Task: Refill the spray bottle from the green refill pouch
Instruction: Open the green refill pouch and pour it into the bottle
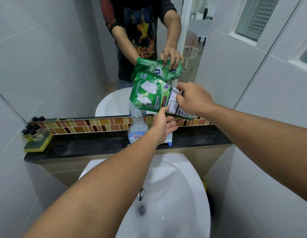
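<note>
The green refill pouch (pixel 152 95) is held tilted in the air, its lower left corner pointing down over the open neck of the clear spray bottle (pixel 137 127). The bottle stands upright, uncapped, on the black ledge (pixel 84 145) behind the sink. My left hand (pixel 164 126) holds the pouch from underneath, thumb on its lower edge. My right hand (pixel 192 98) pinches the pouch's upper right end. A white and blue spray head (pixel 169 140) lies on the ledge right of the bottle, partly hidden by my left wrist.
A white sink (pixel 166 194) with a chrome tap (pixel 141 193) sits below the ledge. At the ledge's left end lies a yellow-green sponge (pixel 38 143) beside several small black-capped bottles (pixel 31 130). A mirror (pixel 115 48) above reflects the person and pouch.
</note>
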A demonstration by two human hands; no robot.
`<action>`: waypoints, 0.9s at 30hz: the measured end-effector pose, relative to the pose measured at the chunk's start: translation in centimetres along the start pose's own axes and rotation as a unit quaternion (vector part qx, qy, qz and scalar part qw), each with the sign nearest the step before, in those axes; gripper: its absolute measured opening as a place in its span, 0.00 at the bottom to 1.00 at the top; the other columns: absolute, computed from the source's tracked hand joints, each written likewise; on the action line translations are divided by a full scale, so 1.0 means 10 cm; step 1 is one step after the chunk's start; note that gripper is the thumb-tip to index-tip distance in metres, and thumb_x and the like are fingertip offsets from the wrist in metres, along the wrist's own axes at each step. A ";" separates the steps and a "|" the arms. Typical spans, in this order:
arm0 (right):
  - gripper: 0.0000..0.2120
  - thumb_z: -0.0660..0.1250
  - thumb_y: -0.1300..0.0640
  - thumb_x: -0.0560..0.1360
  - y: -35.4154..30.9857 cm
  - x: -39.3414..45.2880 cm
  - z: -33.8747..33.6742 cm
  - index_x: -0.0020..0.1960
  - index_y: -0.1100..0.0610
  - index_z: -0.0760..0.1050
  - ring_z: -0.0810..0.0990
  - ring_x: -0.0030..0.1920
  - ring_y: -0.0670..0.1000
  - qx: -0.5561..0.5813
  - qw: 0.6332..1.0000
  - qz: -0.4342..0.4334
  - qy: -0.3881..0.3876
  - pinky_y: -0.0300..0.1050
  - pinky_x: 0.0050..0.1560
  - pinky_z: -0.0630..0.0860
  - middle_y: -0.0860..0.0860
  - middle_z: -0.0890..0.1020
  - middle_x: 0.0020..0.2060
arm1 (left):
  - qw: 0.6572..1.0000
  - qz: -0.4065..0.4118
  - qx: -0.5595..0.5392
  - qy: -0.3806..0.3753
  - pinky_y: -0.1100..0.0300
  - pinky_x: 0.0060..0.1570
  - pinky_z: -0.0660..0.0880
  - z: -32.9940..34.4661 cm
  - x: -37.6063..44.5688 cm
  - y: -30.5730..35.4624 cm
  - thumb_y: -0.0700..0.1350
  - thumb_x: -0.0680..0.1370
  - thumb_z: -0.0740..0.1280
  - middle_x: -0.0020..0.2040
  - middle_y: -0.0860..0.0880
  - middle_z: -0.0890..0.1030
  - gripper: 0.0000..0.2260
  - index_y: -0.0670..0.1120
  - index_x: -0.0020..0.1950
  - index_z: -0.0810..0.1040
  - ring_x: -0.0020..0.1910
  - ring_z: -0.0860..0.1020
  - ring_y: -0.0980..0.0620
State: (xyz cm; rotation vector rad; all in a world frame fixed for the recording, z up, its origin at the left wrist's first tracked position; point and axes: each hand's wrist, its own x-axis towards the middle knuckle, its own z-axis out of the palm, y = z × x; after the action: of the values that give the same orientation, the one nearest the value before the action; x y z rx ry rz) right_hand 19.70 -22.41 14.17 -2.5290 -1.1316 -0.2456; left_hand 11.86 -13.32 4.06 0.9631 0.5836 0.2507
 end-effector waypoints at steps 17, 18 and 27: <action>0.03 0.66 0.58 0.78 0.25 -0.18 0.48 0.50 0.52 0.79 0.82 0.47 0.54 0.180 0.977 0.108 -0.040 0.47 0.39 0.76 0.50 0.84 0.46 | 0.988 0.029 0.136 0.069 0.56 0.43 0.80 -0.28 0.02 -0.15 0.52 0.83 0.63 0.50 0.48 0.87 0.06 0.52 0.57 0.74 0.41 0.87 0.50; 0.03 0.67 0.57 0.78 0.28 -0.20 0.50 0.50 0.51 0.79 0.82 0.47 0.54 0.181 0.976 0.114 -0.045 0.48 0.41 0.77 0.50 0.84 0.47 | 0.987 0.032 0.145 0.069 0.55 0.44 0.80 -0.29 0.02 -0.16 0.51 0.83 0.63 0.50 0.49 0.87 0.06 0.52 0.57 0.73 0.40 0.87 0.51; 0.06 0.69 0.51 0.79 0.66 -0.40 0.65 0.55 0.47 0.80 0.81 0.51 0.53 0.172 0.968 0.176 -0.052 0.56 0.52 0.81 0.47 0.85 0.52 | 0.971 0.049 0.223 0.065 0.64 0.35 0.77 -0.17 0.15 -0.31 0.46 0.82 0.67 0.55 0.46 0.85 0.03 0.51 0.53 0.74 0.52 0.85 0.46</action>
State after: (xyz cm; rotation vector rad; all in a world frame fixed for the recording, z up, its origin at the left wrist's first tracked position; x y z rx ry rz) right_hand 22.04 -26.73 5.36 -2.3889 -0.6677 0.1646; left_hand 11.97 -13.17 0.15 1.4202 0.7298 0.2773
